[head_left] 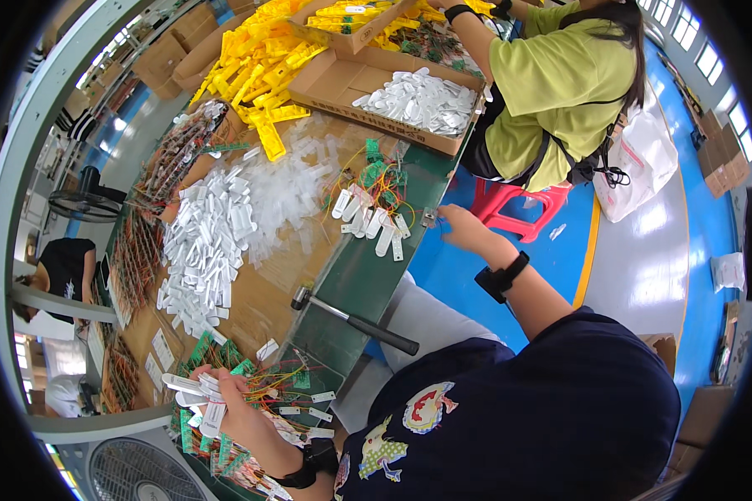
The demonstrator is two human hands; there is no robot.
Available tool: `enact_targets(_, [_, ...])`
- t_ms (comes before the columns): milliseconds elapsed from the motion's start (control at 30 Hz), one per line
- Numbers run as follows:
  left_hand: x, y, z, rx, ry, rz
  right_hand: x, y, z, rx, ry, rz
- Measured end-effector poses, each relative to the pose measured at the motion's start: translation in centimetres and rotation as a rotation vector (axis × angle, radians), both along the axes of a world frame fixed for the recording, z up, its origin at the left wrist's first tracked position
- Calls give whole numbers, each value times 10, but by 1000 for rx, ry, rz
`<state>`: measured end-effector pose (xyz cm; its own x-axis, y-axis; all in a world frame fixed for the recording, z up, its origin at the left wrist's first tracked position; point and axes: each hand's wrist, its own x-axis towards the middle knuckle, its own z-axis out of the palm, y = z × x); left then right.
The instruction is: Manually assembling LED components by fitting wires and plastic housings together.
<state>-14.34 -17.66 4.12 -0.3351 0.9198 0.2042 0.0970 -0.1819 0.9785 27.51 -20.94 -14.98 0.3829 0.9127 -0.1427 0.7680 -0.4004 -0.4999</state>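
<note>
My left hand [241,411], at the lower left, is closed around several white plastic strips [212,417] with rounded ends. Beneath and around it lie green circuit boards [234,457] with thin coloured wires. My right hand [470,232] is at the table's right edge with its fingers curled together, beside a small metal piece [429,217]; whatever the fingertips hold is too small to make out. Left of that hand, a bundle of wired green boards with white strips [376,219] rests on the table. A hammer [355,321] with a black handle lies between my hands, its handle over the edge.
A large heap of white strips [205,242] and clear plastic bags [288,196] cover the table's middle. Beyond are yellow plastic parts [263,67] and a cardboard box [334,79] of white pieces. A co-worker in a green shirt [551,92] sits near a red stool [518,213].
</note>
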Motion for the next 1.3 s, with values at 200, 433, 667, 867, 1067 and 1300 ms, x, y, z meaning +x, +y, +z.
enact_targets(200, [-3, -2, -8, -55, 19, -18, 5, -5, -68, 293, 644, 65])
enact_targets(433, [-8, -1, -11, -56, 2, -40, 6, -29, -31, 126, 1434, -127])
enact_targets(667, [-4, 2, -7, -66, -9, -14, 11, -20, 115, 144, 986, 55])
enact_targets(867, [-12, -2, -3, -12, -31, 6, -45, 33, 200, 429, 667, 162])
enact_targets(1067, [-28, -18, 12, 86, -83, 68, -175, 73, 185, 577, 323, 572])
enact_targets(1300, [-51, -19, 4, 104, -126, 93, -243, 43, 110, 463, 196, 586])
